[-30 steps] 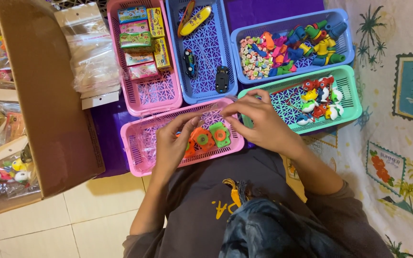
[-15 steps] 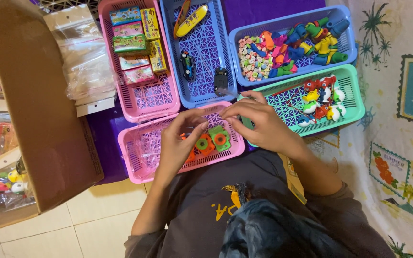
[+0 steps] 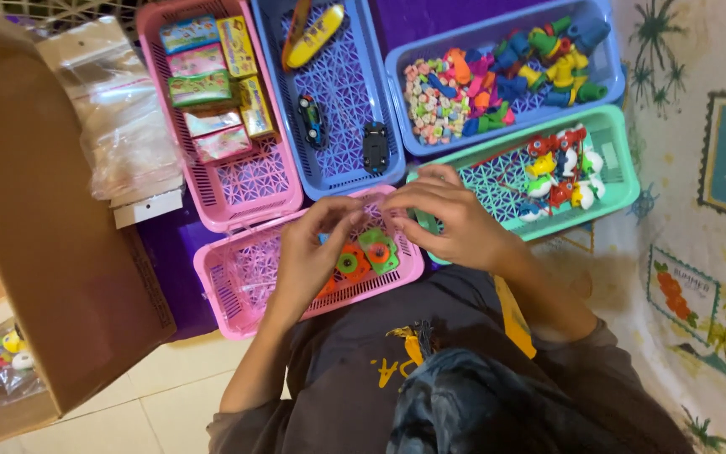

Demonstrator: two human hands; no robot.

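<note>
both your hands meet over the near pink basket (image 3: 237, 294), left hand (image 3: 313, 252) and right hand (image 3: 447, 220) fingertips pinched together on something small; can't tell what. orange and green round toys (image 3: 367, 256) lie just below, between the hands, left slightly nearer. versus a second ago: hands same spot, view shifted down-right.

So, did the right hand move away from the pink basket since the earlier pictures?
No. The right hand stays over the far right corner of the near pink basket, fingertips meeting the left hand, just as before. Only the camera shifted slightly.
</note>
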